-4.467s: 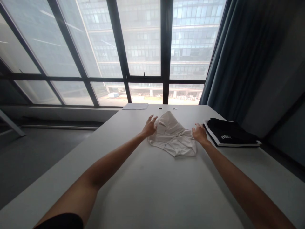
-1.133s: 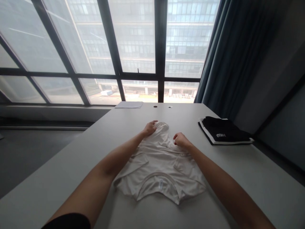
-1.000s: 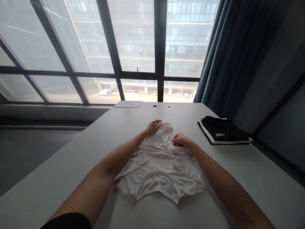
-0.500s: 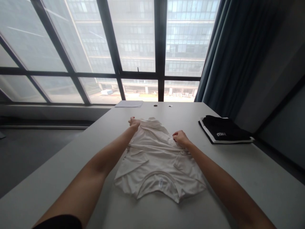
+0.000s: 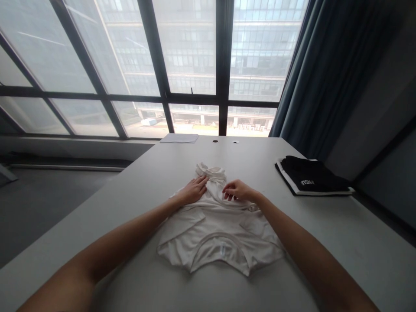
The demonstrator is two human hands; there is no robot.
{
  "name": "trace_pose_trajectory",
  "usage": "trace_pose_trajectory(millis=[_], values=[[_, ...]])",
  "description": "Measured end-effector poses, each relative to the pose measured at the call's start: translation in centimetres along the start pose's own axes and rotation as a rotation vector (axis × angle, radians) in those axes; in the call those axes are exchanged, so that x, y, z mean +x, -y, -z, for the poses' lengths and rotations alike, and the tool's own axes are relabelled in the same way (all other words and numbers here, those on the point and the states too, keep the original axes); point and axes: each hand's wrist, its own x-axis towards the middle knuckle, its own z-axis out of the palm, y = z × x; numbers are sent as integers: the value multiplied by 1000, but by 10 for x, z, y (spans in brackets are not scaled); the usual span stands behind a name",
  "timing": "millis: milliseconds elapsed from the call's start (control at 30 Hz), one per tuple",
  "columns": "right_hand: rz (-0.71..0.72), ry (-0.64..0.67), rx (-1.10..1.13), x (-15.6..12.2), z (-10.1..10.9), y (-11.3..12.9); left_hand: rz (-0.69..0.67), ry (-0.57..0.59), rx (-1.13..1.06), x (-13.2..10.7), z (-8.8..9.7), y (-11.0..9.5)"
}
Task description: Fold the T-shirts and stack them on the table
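Note:
A white T-shirt (image 5: pixel 216 221) lies on the table with its collar toward me and its short sleeves turned inward. Its far end is bunched into a narrow, crumpled heap. My left hand (image 5: pixel 195 190) rests flat on the far left part of the shirt, fingers stretched out and pointing right. Over the right side of the cloth is my right hand (image 5: pixel 238 190), its fingers loosely bent and apart, with nothing visible between them. Whether its fingertips touch the fabric, I cannot tell.
Folded black and white garments (image 5: pixel 312 175) are stacked at the table's right edge. Sheets of paper (image 5: pixel 179 138) lie at the far left corner of the white table (image 5: pixel 130 216). Two round holes sit near its far edge. Beyond are windows and a dark blue curtain (image 5: pixel 302 86).
My left hand has moved right and inward, letting go of the shirt's far left edge and lying flat. The far end has become narrower and bunched. My right hand has shifted left, its fingers loosened.

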Motion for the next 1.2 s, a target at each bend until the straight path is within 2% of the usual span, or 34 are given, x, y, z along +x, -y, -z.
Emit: trace_pose_trajectory(millis=[100, 200, 300, 433, 533, 600, 700, 800, 900, 1000, 1067, 1200], values=[[-123, -224, -109, 9, 9, -8, -25, 89, 51, -19, 3, -6], [-129, -321, -144, 19, 5, -10, -53, 124, 71, -35, 6, -13], [-104, -341, -105, 32, -8, -3, -82, 117, 57, -46, 8, -18], [-42, -306, 79, 49, -26, 14, -75, 114, 47, -51, 10, -22], [-18, -303, 275, 57, -31, 23, -52, 104, 60, -51, 10, -23], [-36, -360, 393, 60, -28, 24, -45, 89, 71, -50, 10, -24], [-95, -506, 511, 65, -10, 21, -28, 68, 77, -51, 9, -25], [-156, -671, 545, 75, 24, 16, -4, 45, 69, -51, 7, -24], [-179, -803, 499, 82, 61, 10, 43, 75, 75, -46, 7, -23], [-170, -842, 364, 75, 77, 4, 119, 77, 70, -32, 11, -24], [-125, -807, 243, 63, 69, 1, 149, 37, 59, -17, 14, -23], [34, -604, 49, 31, 20, -2, 201, 26, 38, 23, 16, -12]])
